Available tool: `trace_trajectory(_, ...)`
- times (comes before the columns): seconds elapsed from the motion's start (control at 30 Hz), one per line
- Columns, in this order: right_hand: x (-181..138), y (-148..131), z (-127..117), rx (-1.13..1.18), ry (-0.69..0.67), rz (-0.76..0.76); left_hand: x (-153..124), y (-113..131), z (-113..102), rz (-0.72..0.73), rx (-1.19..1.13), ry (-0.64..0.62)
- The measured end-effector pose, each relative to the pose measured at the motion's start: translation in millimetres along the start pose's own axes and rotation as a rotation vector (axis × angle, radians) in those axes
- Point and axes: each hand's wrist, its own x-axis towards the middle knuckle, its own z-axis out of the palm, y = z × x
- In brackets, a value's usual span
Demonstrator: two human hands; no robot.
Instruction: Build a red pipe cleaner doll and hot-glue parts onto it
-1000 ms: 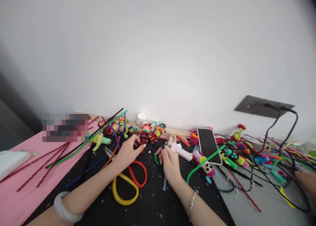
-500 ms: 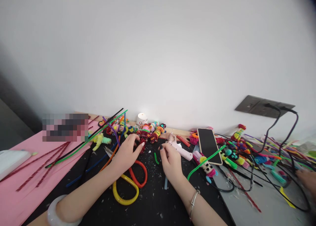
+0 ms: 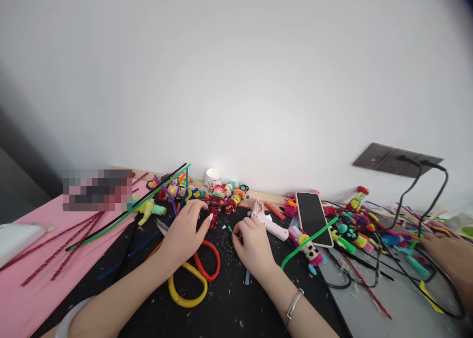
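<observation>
My left hand (image 3: 187,225) hovers over the black work surface, thumb and fingers apart, beside a dark red pipe-cleaner figure (image 3: 213,220). The hand's fingertips are close to the figure; whether they touch it I cannot tell. Under my left forearm lies a pair of scissors with one yellow handle loop (image 3: 188,302) and one red loop, its blade tip showing past my wrist. My right hand (image 3: 254,244) is low on the surface, fingers curled around a short piece of green pipe cleaner (image 3: 230,229), most of it hidden. A pale pink glue gun (image 3: 274,227) lies just beyond that hand.
Several pipe-cleaner figures (image 3: 236,199) and a paper cup (image 3: 212,179) line the wall. A phone (image 3: 314,217) leans at the right, near tangled cables and pipe cleaners. Another person's hand (image 3: 449,256) is at the far right. Dark red stems lie on the pink sheet (image 3: 33,306).
My right hand has moved slightly left and down onto the short green piece, which lay uncovered before. My left thumb has drawn back a little from the red figure. The other person's hand has reached further in.
</observation>
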Motion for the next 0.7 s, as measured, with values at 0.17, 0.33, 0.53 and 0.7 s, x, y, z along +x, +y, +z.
trace_trajectory(0.17,0,3,3,0.190,0.091,-0.001,0,7,-11,0.101,-0.008,0.105)
trace_trajectory(0.33,-3,0,0,0.269,0.110,-0.146,-3,10,-15,0.249,-0.080,-0.076)
trace_trajectory(0.53,-6,-11,-4,0.458,0.042,-0.313,-4,10,-14,0.340,-0.056,-0.336)
trace_trajectory(0.7,-5,-12,-2,0.526,0.111,-0.228,-6,6,-7,0.332,-0.048,-0.376)
